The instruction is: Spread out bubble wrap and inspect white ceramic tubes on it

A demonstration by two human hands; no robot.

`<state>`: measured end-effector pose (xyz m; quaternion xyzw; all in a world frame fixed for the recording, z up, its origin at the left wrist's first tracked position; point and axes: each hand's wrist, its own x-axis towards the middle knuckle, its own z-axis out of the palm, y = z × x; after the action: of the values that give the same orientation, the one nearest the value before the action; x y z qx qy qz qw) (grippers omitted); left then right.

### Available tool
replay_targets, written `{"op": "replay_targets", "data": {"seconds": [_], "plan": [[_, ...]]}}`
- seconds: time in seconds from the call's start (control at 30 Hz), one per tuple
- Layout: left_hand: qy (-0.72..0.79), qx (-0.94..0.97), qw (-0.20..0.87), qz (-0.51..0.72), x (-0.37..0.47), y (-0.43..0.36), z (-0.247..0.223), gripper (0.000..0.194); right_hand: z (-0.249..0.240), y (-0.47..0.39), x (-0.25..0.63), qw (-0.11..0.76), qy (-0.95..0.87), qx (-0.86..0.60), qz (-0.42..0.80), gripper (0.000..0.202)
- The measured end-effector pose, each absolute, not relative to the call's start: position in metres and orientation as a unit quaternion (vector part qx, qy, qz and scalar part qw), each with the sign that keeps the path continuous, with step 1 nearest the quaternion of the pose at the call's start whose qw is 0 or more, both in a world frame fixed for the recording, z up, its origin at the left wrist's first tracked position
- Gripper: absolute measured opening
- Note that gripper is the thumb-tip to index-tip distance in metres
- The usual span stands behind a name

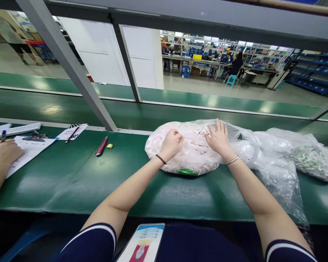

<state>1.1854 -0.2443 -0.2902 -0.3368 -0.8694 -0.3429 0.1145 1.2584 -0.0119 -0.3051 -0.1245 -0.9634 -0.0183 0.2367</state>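
At the far left a co-worker's hand (1, 154) rests on a sheet of paper (30, 151) on the green worktop (71, 178). Further right lie a red pen (101, 146) and a small yellow piece (109, 146). The left hand (171, 144) sits on a clear plastic bag (191, 153) of small white parts near the middle of the worktop — its fingers are curled shut, pinching the film. The right hand (218, 138) presses flat on the bag's top, fingers spread open. More bags (303, 156) lie crumpled just beside it — at the right.
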Motion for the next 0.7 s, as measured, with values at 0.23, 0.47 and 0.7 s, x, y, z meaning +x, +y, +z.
{"op": "replay_targets", "data": {"seconds": [0.23, 0.47, 0.7], "plan": [[-0.797, -0.323, 0.113, -0.498, 1.191, -0.257, -0.286, 0.025, -0.306, 0.009, 1.233, 0.305, -0.942, -0.138, 0.014, 0.042], [-0.854, -0.345, 0.107, -0.374, 1.193, -0.202, -0.304, 0.031, -0.28, 0.01, 1.203, 0.301, -0.942, -0.132, 0.071, 0.032], [-0.653, -0.09, -0.053, -0.75, 1.148, -0.248, -0.272, 0.005, -0.293, 0.044, 1.214, 0.316, -0.913, -0.193, 0.174, 0.032]]}}
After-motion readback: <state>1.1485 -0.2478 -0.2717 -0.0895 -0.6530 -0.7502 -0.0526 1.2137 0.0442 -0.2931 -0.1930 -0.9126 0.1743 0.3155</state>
